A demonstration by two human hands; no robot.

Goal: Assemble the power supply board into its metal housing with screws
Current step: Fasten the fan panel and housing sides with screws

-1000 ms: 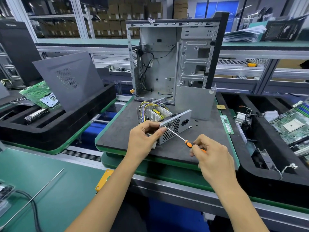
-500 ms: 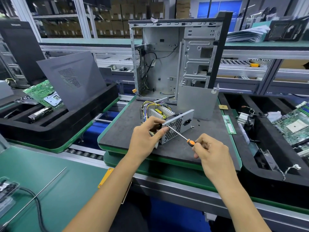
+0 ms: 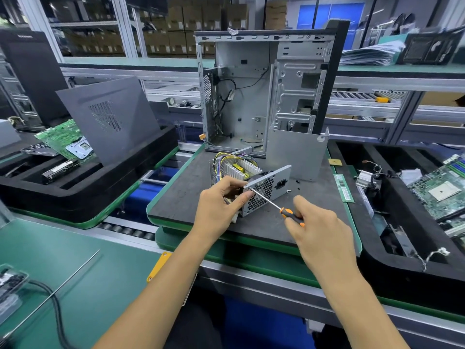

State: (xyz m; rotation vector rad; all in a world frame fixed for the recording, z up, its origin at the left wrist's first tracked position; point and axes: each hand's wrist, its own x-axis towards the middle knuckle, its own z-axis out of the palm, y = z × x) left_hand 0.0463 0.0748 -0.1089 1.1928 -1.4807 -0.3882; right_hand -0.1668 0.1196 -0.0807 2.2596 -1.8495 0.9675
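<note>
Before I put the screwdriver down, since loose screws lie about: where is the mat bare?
Bare mat lies left of the power supply, up to the green edge. It is crowded to the right: loose screws, then the memory stick. The metal cover blocks the back.

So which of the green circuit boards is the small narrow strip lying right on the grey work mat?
The memory stick at the mat's right edge; the motherboards sit in black foam trays on either side.

Two hands (image 3: 221,205), one screwdriver (image 3: 276,206), one power supply housing (image 3: 261,192), one open computer case (image 3: 264,89), three circuit boards (image 3: 63,137).
</note>
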